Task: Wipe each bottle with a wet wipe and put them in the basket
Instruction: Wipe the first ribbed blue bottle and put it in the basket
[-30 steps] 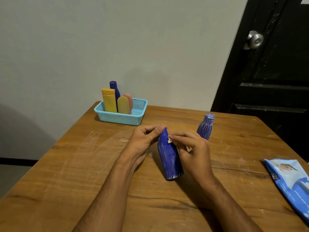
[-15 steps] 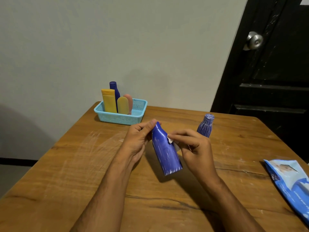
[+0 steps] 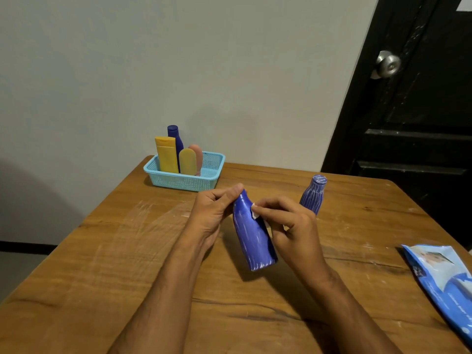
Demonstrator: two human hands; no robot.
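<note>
**Head view: blue bottle held tilted between both hands over the counter**

Head camera looked down on two bare forearms rising from the bottom edge of the frame to the middle. At the lower right edge a blue wet wipe pack [image 3: 444, 279] lay flat on the wooden counter [image 3: 102, 264]. In the centre, the blue bottle [image 3: 252, 233] was held tilted, its base toward the camera and its neck leaning to the upper left. The left hand [image 3: 212, 213] had its thumb and fingers curled round the neck end. The right hand [image 3: 288, 223] was on the bottle's right side, its fingertips pinching a small white wet wipe [image 3: 255, 213] against the bottle's shoulder. Whether the base touched the counter could not be told.

Just beyond the right hand, a second blue bottle [image 3: 313, 194] stood upright on the counter, apart from the held one. Farther back, upper left of centre, a light blue basket [image 3: 184, 178] sat near the counter's far edge by the wall. Standing in its left part were a yellow bottle [image 3: 166, 154], a dark blue bottle [image 3: 175, 135], a small yellow bottle [image 3: 187, 162] and a pink bottle [image 3: 198, 155]. At the upper right stood a black door [image 3: 421, 123] with a metal knob [image 3: 388, 63].
</note>
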